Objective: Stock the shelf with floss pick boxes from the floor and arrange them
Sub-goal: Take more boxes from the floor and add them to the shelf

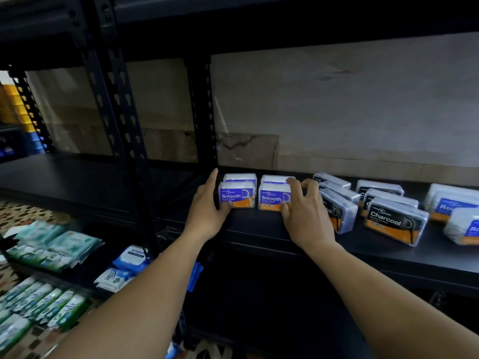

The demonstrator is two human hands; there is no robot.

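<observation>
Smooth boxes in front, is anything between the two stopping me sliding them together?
Nothing visible. Only bare shelf shows between the left Smooth box and the right Smooth box; left hand and right hand are on their outer sides.

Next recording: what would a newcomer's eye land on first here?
The left hand presses flat against the left Smooth box on the black shelf, while the right hand grips the right Smooth box beside it. Charcoal boxes lie slanted to their right; green wipe packs sit lower left.
</observation>
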